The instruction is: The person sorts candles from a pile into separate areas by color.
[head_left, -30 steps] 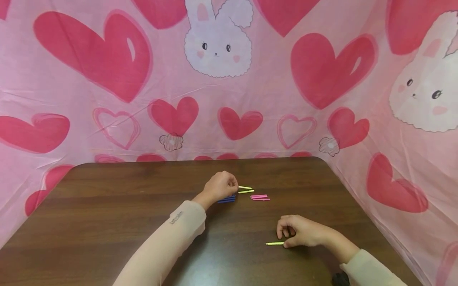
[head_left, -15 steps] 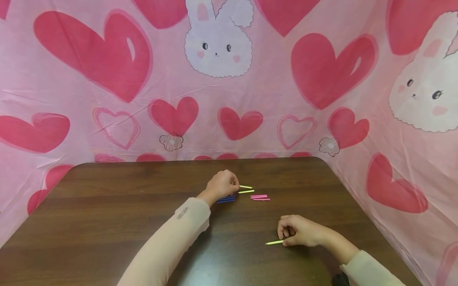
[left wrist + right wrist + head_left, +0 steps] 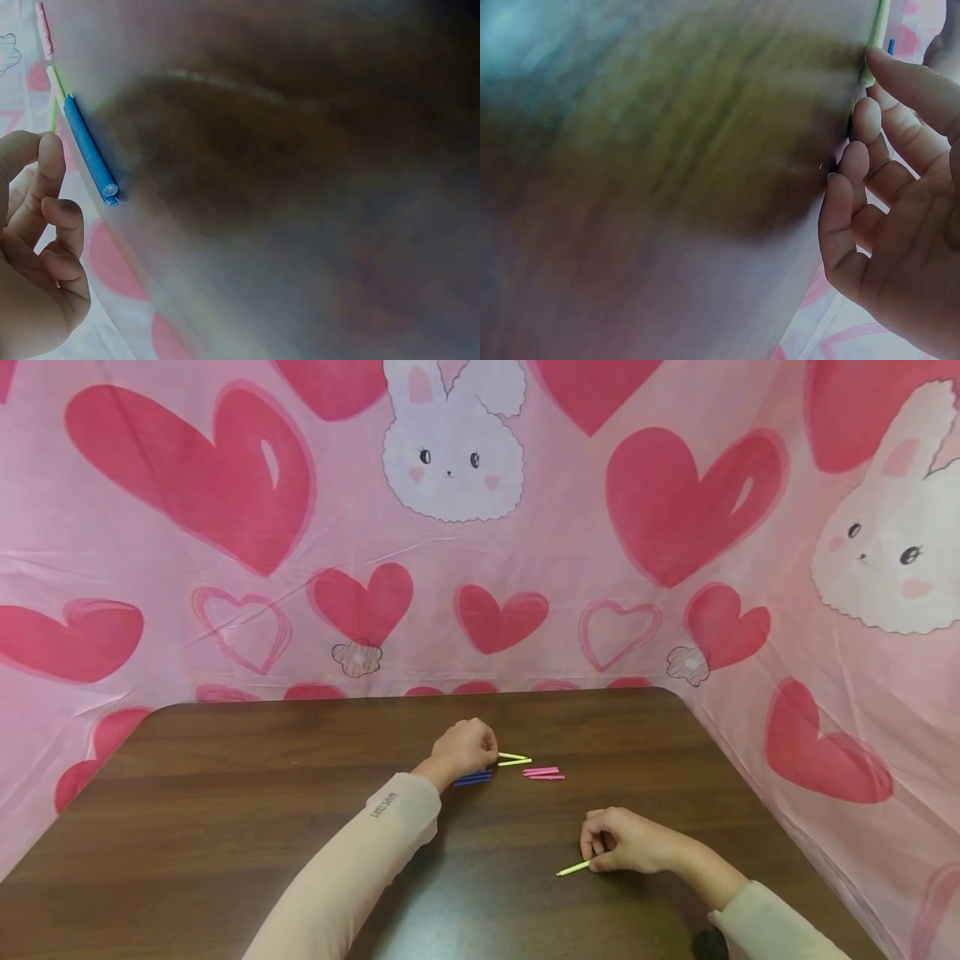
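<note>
Toward the far middle of the table, my left hand (image 3: pixel 465 747) pinches the left end of a thin yellow-green stick (image 3: pixel 512 756) between thumb and forefinger. Its far end meets a second yellow-green stick (image 3: pixel 517 762), forming a narrow V. Below that hand lie several dark blue sticks (image 3: pixel 472 778), partly covered by it; they show as bright blue sticks (image 3: pixel 90 150) in the left wrist view. Nearer and to the right, my right hand (image 3: pixel 630 842) pinches one end of another yellow-green stick (image 3: pixel 572 868), which slants down to the left. The right wrist view shows its thumb on this stick (image 3: pixel 879 30).
Several pink sticks (image 3: pixel 542 773) lie bunched right of the yellow-green pair. The brown wooden table (image 3: pixel 187 827) runs back to a pink cloth (image 3: pixel 562 552) printed with hearts and rabbits. A dark object (image 3: pixel 708 943) shows beside the right sleeve.
The stick in my left hand has swung so its right end touches the one below. My right hand's stick has turned from level to slanting, its gripped end higher.
</note>
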Motion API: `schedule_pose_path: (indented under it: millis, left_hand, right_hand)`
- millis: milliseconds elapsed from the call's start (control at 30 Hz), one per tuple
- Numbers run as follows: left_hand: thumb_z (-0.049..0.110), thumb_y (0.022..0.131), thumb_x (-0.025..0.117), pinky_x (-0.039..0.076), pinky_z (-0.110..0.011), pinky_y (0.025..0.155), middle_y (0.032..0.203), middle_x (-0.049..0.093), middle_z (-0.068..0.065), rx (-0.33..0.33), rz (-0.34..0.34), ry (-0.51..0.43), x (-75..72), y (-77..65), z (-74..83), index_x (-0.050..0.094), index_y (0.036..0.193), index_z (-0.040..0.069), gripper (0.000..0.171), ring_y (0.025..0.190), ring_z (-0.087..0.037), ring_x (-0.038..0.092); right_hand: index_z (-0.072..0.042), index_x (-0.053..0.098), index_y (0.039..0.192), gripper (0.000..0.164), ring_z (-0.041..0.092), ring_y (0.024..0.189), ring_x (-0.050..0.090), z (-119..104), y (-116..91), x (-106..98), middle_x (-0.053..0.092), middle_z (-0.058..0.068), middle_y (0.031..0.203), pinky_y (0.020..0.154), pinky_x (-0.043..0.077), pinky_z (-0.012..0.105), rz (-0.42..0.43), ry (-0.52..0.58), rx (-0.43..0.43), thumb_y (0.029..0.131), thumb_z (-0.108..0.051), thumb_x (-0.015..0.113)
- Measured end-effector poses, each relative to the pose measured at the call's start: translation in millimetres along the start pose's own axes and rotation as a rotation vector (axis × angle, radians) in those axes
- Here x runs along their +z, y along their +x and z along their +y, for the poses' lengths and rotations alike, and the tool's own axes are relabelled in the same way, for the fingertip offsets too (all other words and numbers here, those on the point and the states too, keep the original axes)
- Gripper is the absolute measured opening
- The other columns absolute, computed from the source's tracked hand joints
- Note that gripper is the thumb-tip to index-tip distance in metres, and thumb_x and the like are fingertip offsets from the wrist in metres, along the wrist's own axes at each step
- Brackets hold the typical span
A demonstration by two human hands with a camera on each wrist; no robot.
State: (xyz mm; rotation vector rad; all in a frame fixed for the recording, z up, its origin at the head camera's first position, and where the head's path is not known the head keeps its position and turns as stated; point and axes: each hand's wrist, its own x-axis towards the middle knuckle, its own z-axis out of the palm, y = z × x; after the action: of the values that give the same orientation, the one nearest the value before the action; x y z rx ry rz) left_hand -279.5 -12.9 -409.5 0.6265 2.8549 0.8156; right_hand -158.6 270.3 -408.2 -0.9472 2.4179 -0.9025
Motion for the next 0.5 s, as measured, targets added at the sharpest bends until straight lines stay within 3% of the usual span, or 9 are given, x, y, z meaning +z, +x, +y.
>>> schedule_pose_path:
  millis: [500]
  left_hand:
    - [0.017,0.088,0.068,0.048,-0.028,0.058,0.062,0.066,0.008,-0.014,-0.028,0.008,0.8,1.2,3.1,0.075,0.080,0.019,0.011,0.062,-0.009,0.061]
  right_hand:
    - [-0.011,0.066,0.083,0.008,-0.002,0.069,0.047,-3.2,0.4,-2.3,0.053,-0.006,0.080,0.062,0.043,0.019,-0.017,0.041,0.029,0.086,-0.010,0.073]
